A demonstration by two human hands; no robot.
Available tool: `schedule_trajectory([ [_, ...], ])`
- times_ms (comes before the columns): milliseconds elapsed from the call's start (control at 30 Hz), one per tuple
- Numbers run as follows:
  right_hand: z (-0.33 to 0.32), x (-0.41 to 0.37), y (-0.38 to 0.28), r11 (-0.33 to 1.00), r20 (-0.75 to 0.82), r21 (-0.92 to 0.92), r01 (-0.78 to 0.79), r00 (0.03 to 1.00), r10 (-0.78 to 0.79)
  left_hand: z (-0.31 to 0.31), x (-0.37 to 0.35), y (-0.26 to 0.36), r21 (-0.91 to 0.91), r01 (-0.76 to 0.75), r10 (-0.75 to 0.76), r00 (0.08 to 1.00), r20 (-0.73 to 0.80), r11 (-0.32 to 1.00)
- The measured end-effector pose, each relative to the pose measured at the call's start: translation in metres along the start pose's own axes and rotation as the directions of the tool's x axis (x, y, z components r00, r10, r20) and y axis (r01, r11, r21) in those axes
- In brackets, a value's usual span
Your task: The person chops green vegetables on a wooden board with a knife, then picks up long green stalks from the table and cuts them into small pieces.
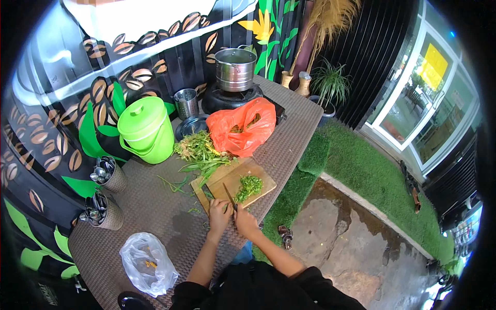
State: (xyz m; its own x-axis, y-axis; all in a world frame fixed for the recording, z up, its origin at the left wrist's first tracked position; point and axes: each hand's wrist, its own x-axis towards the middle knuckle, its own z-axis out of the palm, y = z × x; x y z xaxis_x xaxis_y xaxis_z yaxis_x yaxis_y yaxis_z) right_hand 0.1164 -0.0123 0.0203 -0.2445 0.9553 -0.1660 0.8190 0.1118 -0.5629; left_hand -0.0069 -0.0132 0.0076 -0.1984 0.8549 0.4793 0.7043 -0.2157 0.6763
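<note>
A wooden cutting board (222, 182) lies on the table in front of me. My right hand (246, 222) is wrapped round the handle of a kitchen knife (229, 194), its blade pointing away from me over the board. Close beside it, at the board's near edge, my left hand (220, 214) has its fingers curled down on some leafy greens, mostly hidden under them. A heap of chopped greens (249, 188) sits on the right part of the board. Beyond the board lies a bunch of uncut greens (200, 151), with loose stems beside it.
A red plastic bag (243, 128) and a green lidded bucket (147, 130) stand behind the board. Further back, a steel pot (235, 72) sits on a stove (212, 101) near a metal cup (186, 104). Cutlery holders (111, 214) and a clear plastic bag (147, 263) are at left.
</note>
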Motion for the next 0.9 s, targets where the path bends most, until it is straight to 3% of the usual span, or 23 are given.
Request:
schedule_trajectory([
  [167,-0.002,0.004,0.010,0.996,-0.007,-0.002,0.089,0.996,-0.089,0.001,-0.003,-0.005,-0.055,0.013,-0.013,1.000,-0.003,0.998],
  [400,0.002,-0.012,-0.003,0.999,-0.015,-0.033,-0.041,0.999,0.041,-0.002,-0.002,0.005,-0.076,0.049,-0.052,0.998,-0.039,0.996],
  [600,-0.002,0.006,0.010,0.995,0.011,0.013,0.100,0.995,-0.100,0.000,-0.006,-0.001,-0.093,0.077,-0.078,0.997,-0.013,0.993],
  [700,-0.001,-0.016,0.005,0.996,-0.012,-0.044,0.080,0.997,-0.081,0.000,-0.006,-0.001,-0.110,0.140,-0.139,0.990,0.017,0.984],
  [767,0.004,-0.028,-0.005,0.998,0.016,-0.031,-0.053,0.998,0.054,0.001,-0.005,-0.002,-0.103,0.117,-0.118,0.993,-0.008,0.988],
  [900,0.010,0.002,0.002,0.999,0.008,-0.029,0.021,1.000,-0.021,0.001,-0.006,0.003,-0.116,0.161,-0.165,0.986,-0.024,0.980],
])
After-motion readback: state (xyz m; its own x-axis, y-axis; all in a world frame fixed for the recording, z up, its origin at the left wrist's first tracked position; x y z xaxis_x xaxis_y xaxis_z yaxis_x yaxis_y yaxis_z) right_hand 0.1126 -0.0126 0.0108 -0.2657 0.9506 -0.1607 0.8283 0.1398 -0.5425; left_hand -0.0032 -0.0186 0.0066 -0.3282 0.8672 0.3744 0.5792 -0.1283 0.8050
